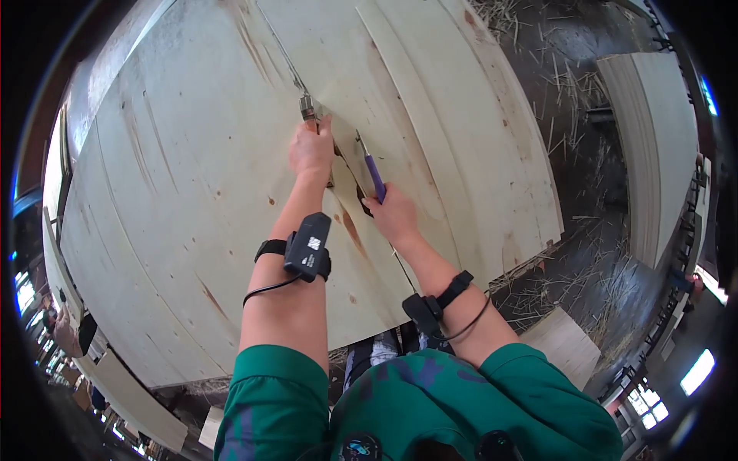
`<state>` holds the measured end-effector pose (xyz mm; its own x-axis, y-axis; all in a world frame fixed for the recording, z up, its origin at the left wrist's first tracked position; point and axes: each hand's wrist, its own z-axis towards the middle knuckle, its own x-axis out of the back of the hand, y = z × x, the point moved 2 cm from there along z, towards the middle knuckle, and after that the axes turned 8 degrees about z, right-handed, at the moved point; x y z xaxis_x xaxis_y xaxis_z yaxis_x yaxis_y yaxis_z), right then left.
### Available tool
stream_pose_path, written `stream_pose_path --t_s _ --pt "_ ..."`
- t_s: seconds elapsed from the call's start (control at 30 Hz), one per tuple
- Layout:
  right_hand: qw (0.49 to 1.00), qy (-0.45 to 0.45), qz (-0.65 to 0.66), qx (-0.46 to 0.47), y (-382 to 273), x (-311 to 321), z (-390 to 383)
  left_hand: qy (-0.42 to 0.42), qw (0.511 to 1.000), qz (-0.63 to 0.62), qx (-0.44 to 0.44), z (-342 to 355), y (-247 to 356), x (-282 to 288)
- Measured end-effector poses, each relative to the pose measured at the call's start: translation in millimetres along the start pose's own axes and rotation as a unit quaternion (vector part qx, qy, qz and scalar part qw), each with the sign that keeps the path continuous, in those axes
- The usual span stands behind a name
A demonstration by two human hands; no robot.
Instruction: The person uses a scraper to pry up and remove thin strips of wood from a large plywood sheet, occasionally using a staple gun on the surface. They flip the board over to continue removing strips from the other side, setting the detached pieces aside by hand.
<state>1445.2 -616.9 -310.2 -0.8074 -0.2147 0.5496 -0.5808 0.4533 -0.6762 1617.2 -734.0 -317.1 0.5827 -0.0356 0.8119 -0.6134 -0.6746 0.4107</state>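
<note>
A large pale wood veneer sheet with knots and brown streaks lies in front of me. A narrow dark split runs along its middle. My left hand is closed round a tool with a metal head and an orange-brown grip, at the split's far part; its exact kind is unclear. To the right and nearer, my right hand grips a purple-handled knife, whose thin metal end points away from me above the sheet. The fingers of my left hand hide most of the tool's grip.
At the right stands a stack of veneer sheets. Thin wood scraps litter the dark floor beside the table. A smaller wood piece lies low at the right. More boards are at the lower left.
</note>
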Motion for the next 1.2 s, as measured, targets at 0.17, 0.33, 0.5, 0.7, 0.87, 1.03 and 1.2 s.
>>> stream_pose_path --t_s 0.17,0.33,0.5,0.7,0.87,1.03,1.2 --pt "0.998 0.000 -0.064 -0.013 -11 -2 -17 -0.166 0.979 -0.118 0.001 -20 -50 -3" --pt "0.992 0.018 -0.118 -0.034 5 9 -35 -0.299 0.925 -0.234 -0.029 -114 -89 -26" --pt "0.992 0.036 -0.120 -0.029 33 17 -29 -0.309 0.933 -0.181 -0.031 -160 -86 -45" --pt "0.992 0.022 -0.120 -0.011 38 24 -23 -0.233 0.970 -0.062 -0.024 -175 -77 -68" --pt "0.999 0.005 -0.011 0.032 61 31 -38 -0.070 0.996 0.027 -0.038 -194 -57 -46" --pt "0.984 0.058 0.017 0.167 75 96 -32 -0.093 0.996 -0.013 -0.006 -189 -88 -34" --pt "0.962 0.062 -0.041 0.263 98 118 11 -0.041 0.998 0.052 -0.020 -154 -128 8"
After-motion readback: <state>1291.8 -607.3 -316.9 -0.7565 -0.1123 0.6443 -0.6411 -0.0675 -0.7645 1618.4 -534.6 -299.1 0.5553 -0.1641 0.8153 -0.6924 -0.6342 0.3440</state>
